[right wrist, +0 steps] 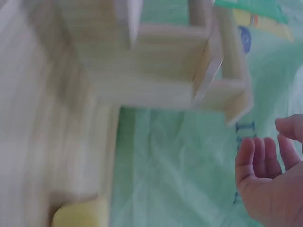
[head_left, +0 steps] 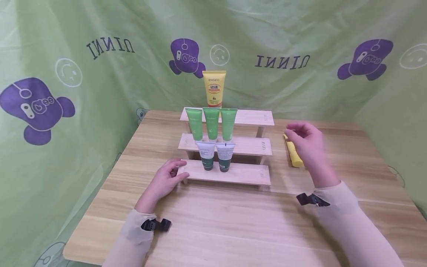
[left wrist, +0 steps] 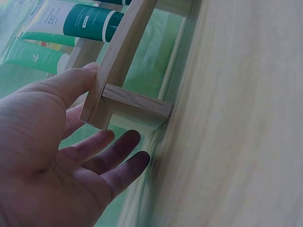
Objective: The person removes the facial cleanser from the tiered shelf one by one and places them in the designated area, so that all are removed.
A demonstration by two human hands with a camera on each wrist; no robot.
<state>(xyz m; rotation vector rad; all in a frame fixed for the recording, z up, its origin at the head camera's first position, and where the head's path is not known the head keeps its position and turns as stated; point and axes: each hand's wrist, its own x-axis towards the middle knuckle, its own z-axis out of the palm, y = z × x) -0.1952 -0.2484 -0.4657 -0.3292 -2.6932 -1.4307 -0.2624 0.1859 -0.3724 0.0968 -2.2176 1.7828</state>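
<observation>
Wood, pale and plain, makes up a three-step rack (head_left: pixel 247 173) in the middle of the frame, standing on the table (head_left: pixel 217 226). Two small tubes (head_left: pixel 207 157), white above and dark green below, stand on its lowest step; three green tubes (head_left: pixel 211 124) stand side by side on the middle step, and a tall yellow tube (head_left: pixel 213 87) with printing stands on the top one. At the right of the frame, a slim yellow tube (head_left: pixel 293 154) lies on the tabletop, its thicker end nearer the person.

From where I stand, the left hand (head_left: pixel 166 178), left of centre, has its thumb and forefinger bent about the left end of the lowest step, gripping it; the other fingers fan out loosely. The rack extends rightward from that grip, its tubes well clear of the fingers. Farther right, the right hand (head_left: pixel 310 148) hangs over the slim yellow tube near its narrow end, fingers softly curved, thumb apart, nothing in its grasp.
</observation>
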